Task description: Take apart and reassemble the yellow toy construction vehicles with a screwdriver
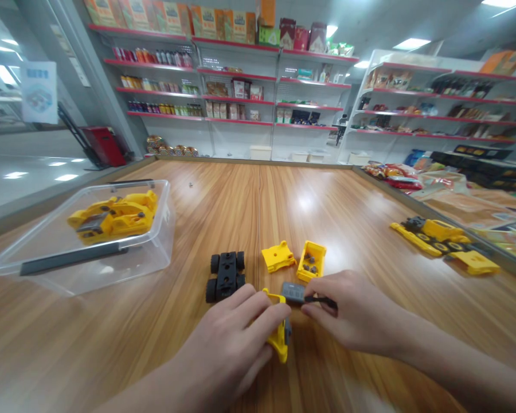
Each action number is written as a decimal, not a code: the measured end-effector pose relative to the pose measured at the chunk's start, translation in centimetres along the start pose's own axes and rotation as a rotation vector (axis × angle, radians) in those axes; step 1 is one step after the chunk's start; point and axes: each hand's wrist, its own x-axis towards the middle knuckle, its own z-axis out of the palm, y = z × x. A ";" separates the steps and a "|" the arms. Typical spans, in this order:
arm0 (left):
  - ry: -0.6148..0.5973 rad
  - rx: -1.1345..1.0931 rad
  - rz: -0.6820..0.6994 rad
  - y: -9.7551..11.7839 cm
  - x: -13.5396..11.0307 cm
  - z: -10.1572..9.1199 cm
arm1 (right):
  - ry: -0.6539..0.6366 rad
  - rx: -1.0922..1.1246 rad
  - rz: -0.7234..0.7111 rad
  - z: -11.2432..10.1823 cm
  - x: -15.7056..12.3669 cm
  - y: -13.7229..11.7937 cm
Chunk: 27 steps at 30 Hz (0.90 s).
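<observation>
My left hand (245, 327) is closed around a yellow toy-vehicle part (279, 338), a frame with a grey bit showing on its right side. Between the thumb and fingers of my right hand (348, 307) is a slim black piece (324, 300); its kind is unclear. A flat grey plastic part (293, 291) lies right at those fingertips, and I cannot tell whether it is joined to the black piece. Just beyond my left hand rests a black wheeled chassis (227, 274). Past the grey part are a yellow plate (278, 256) and a small yellow tray (319, 275) containing several dark bits.
On the left stands a clear plastic box (163, 246) with yellow toy vehicles (116, 218) inside. More yellow and black toy parts (445, 235) lie at the table's right. Packaged goods (447, 183) sit beyond that edge. Stocked shelves (241, 71) line the back.
</observation>
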 end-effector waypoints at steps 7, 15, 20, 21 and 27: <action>-0.175 -0.105 -0.068 0.6 0.2 -0.3 | 0.079 -0.224 -0.115 1.8 0.2 1.5; -0.132 -0.318 -0.142 1.9 0.6 -2.8 | -0.009 -0.159 -0.195 0.3 0.1 1.8; -0.104 -0.404 -0.255 1.6 0.2 -2.0 | -0.128 -0.132 -0.358 -1.5 -0.1 1.4; -0.131 -0.420 -0.283 1.4 0.2 -1.7 | -0.147 -0.132 -0.371 -1.6 -0.1 1.3; -0.205 -0.527 -0.400 0.8 -0.3 0.0 | -0.235 -0.152 -0.363 -1.4 -0.1 2.2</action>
